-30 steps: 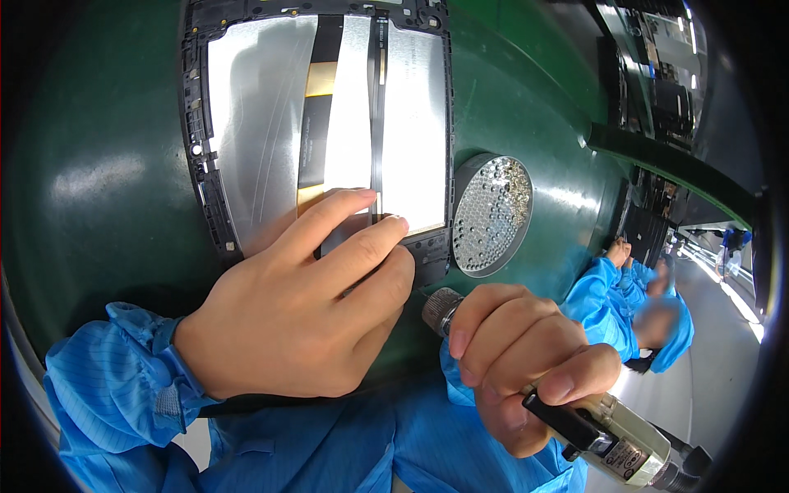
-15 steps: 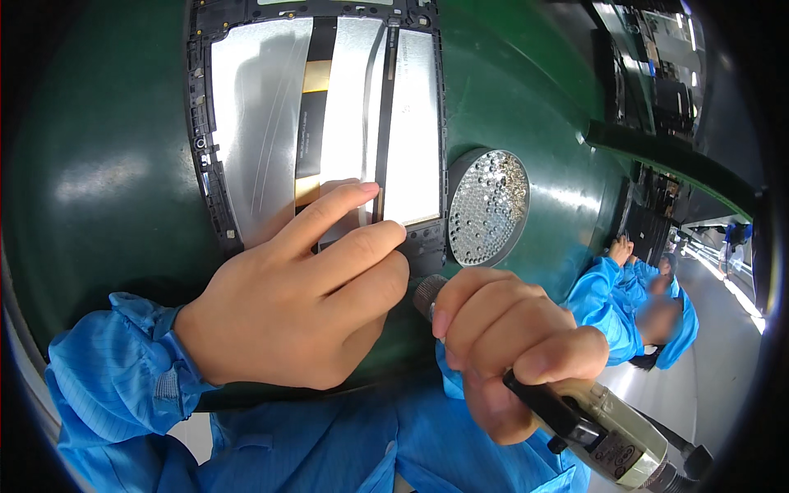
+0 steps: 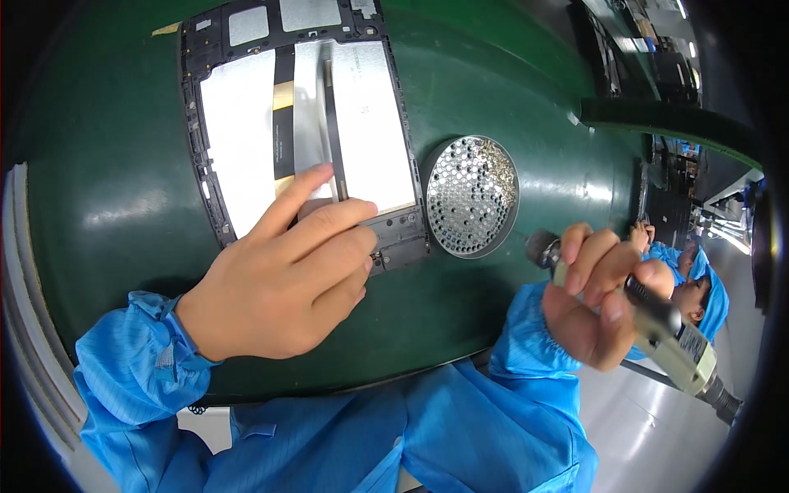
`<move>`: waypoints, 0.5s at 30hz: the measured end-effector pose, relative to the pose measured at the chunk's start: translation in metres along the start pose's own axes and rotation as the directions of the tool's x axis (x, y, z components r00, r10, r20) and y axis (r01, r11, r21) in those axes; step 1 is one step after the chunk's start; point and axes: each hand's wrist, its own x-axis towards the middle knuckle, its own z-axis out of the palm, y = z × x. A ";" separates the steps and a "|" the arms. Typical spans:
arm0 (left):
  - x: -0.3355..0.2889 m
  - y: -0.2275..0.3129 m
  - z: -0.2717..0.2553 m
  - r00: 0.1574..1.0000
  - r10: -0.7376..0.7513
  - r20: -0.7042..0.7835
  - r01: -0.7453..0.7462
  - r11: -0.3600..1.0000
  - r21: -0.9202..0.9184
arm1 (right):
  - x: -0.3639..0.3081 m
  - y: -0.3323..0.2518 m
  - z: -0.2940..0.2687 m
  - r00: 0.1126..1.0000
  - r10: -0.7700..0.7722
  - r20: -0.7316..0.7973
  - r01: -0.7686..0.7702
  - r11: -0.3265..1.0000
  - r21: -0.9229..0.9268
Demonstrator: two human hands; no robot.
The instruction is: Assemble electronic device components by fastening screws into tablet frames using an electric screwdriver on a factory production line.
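Note:
Over the lower part of a tablet housing (image 3: pixel 403 238), my left hand (image 3: pixel 275 275) lies palm down with its index and middle fingers stretched out. Those fingertips touch a thin black flex cable (image 3: pixel 332 107) running along the bright silver panels (image 3: pixel 370 107); the left thumb is mostly hidden. My right hand (image 3: pixel 596 300) grips a pale-bodied electric screwdriver (image 3: pixel 694 357) with a dark trigger lever and knurled nose. It is held up off the table to the right, apart from the housing, its nose pointing left.
Right of the housing stands a round metal dish (image 3: pixel 448 244) holding many small screws (image 3: pixel 496 168) on a perforated plate. All sits on a green tabletop (image 3: pixel 107 271). A dark green rail (image 3: pixel 657 119) crosses the far right. Another person in blue (image 3: pixel 713 287) works beyond it.
My right hand has moved right with the screwdriver, away from the housing's lower corner. The view has shifted, showing more of the housing's top. My left hand stays on the flex cable.

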 end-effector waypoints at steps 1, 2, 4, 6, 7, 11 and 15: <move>0.000 0.001 -0.001 1.000 0.003 0.010 -0.003 1.000 0.008 | -0.002 0.000 -0.008 0.999 -0.011 -0.035 0.010 0.999 -0.048; 0.000 0.003 -0.003 1.000 -0.007 0.015 0.006 0.999 0.033 | -0.004 0.000 -0.016 0.997 -0.022 -0.069 0.016 0.995 -0.094; 0.000 0.009 -0.002 0.999 -0.018 0.028 0.016 0.997 0.077 | -0.007 0.003 -0.037 0.996 -0.058 -0.072 0.046 0.988 -0.150; -0.010 0.030 0.004 0.989 -0.126 -0.079 0.134 0.986 0.099 | -0.009 0.003 -0.054 0.991 -0.074 -0.110 0.054 0.983 -0.177; -0.013 0.038 0.009 0.990 -0.121 -0.066 0.128 0.986 0.106 | -0.011 0.001 -0.063 0.989 -0.078 -0.123 0.052 0.977 -0.207; -0.010 0.065 0.028 0.972 -0.226 -0.069 0.235 0.952 0.194 | -0.017 0.012 -0.077 0.980 -0.071 -0.186 0.041 0.987 -0.156; 0.003 0.073 0.041 0.951 -0.304 -0.061 0.306 0.889 0.341 | -0.023 0.020 -0.078 0.976 -0.051 -0.213 0.022 0.990 -0.137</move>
